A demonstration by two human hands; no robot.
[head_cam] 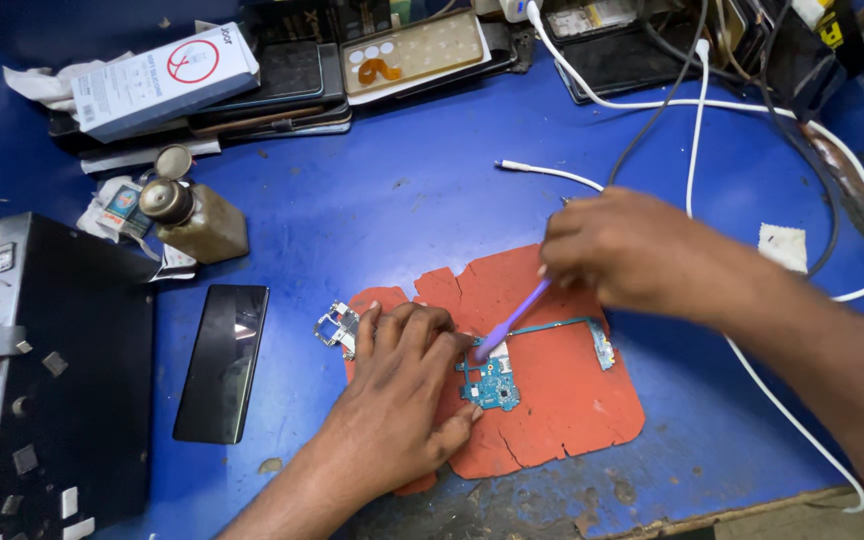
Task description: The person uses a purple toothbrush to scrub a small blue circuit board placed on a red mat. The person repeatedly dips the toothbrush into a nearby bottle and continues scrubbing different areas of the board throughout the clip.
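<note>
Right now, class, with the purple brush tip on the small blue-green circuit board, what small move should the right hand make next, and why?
Probably a short stroke along the blue-green circuit board: the purple brush in the right hand touches its top edge while the left hand pins it on the orange mat.

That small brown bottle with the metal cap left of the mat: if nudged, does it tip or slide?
The brown bottle looks squat with flat sides, so it would probably slide on the blue table rather than roll. Its metal pump cap sits high, which may make it top-heavy under a high push. The hinged lid stands open, so a tip could spill liquid.
</note>
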